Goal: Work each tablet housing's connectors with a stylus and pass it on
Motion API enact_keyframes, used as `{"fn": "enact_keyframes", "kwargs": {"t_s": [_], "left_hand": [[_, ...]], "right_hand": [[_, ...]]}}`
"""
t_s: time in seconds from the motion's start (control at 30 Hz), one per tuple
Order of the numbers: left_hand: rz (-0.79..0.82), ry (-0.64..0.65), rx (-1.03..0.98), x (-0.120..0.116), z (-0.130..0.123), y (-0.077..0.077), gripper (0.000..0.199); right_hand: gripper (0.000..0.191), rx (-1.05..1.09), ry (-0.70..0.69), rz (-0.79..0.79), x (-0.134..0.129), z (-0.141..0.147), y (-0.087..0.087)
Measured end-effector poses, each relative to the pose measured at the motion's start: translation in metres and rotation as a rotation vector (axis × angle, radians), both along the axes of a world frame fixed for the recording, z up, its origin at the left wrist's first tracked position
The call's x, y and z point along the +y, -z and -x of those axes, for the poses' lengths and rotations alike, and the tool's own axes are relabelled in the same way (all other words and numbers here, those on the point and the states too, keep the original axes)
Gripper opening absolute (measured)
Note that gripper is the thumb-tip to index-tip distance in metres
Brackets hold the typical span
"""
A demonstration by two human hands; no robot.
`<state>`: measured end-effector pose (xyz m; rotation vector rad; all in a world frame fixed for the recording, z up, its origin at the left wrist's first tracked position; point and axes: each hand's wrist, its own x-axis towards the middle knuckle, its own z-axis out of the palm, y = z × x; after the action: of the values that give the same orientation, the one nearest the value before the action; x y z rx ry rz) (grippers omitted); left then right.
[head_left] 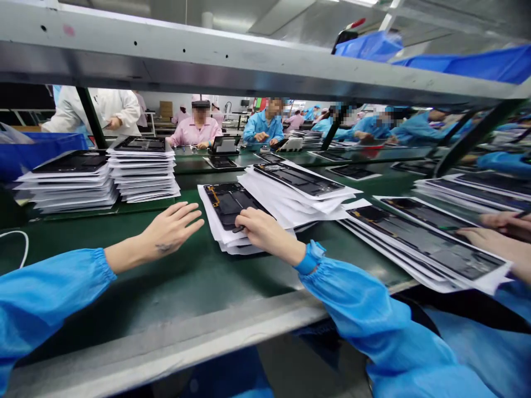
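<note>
My left hand (171, 229) hovers over the green bench, open, fingers stretched toward the stack in front of me. It holds nothing. On top of that stack lies a black device panel (226, 203) with an orange flex strip along its left side, resting on white paper sheets (211, 224). At the panel's near edge, my right hand (259, 229) is closed with thumb and fingers pinched. A small dark tip (238, 229) pokes out left of the fingers; what it belongs to is hidden by the hand.
Behind the panel stands a fanned stack of panels and paper (298, 182). Two taller stacks (143, 171) sit at the left by a blue bin (45, 146). At right, a co-worker's hands (498, 237) work over another panel stack (427, 237). A metal shelf (207, 61) runs overhead.
</note>
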<state>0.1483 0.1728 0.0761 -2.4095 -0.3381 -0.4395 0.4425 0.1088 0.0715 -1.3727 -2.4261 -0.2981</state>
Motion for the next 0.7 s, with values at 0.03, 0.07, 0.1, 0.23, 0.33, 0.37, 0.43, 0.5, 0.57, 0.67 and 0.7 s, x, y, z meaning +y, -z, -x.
{"fn": "enact_keyframes", "kwargs": {"t_s": [0.03, 0.07, 0.1, 0.23, 0.33, 0.37, 0.43, 0.5, 0.57, 0.67, 0.7], "left_hand": [[-0.002, 0.005, 0.012, 0.000, -0.002, 0.003, 0.041], [0.003, 0.006, 0.022, 0.000, -0.003, 0.005, 0.042], [0.016, 0.002, 0.030, 0.001, -0.002, 0.008, 0.042], [0.236, -0.015, -0.014, 0.005, 0.006, 0.015, 0.041], [0.498, -0.006, -0.107, 0.009, 0.010, 0.016, 0.040], [0.551, -0.005, -0.131, 0.011, 0.010, 0.016, 0.040], [0.616, -0.012, -0.171, 0.014, 0.009, 0.016, 0.037], [0.709, -0.027, -0.233, 0.018, 0.006, 0.015, 0.033], [0.834, -0.048, -0.308, 0.021, 0.003, 0.015, 0.029], [1.101, -0.075, -0.420, 0.023, -0.007, 0.014, 0.033], [1.209, -0.078, -0.455, 0.023, -0.013, 0.014, 0.040]], "right_hand": [[0.028, -0.001, 0.004, 0.006, -0.001, 0.001, 0.000], [0.029, 0.000, 0.006, 0.014, -0.003, 0.001, 0.000], [0.028, -0.001, 0.002, 0.026, -0.004, 0.000, -0.001], [0.012, -0.022, -0.071, 0.111, -0.008, -0.010, -0.013], [0.013, -0.044, -0.116, 0.150, -0.006, -0.016, -0.022], [0.012, -0.048, -0.126, 0.155, -0.004, -0.017, -0.024], [0.013, -0.049, -0.142, 0.158, -0.001, -0.016, -0.025], [0.016, -0.041, -0.148, 0.145, 0.000, -0.012, -0.023], [0.016, -0.025, -0.141, 0.113, 0.001, -0.007, -0.019], [0.019, 0.021, -0.134, 0.055, 0.001, -0.001, -0.015], [0.019, 0.045, -0.134, 0.034, 0.002, -0.001, -0.015]]}}
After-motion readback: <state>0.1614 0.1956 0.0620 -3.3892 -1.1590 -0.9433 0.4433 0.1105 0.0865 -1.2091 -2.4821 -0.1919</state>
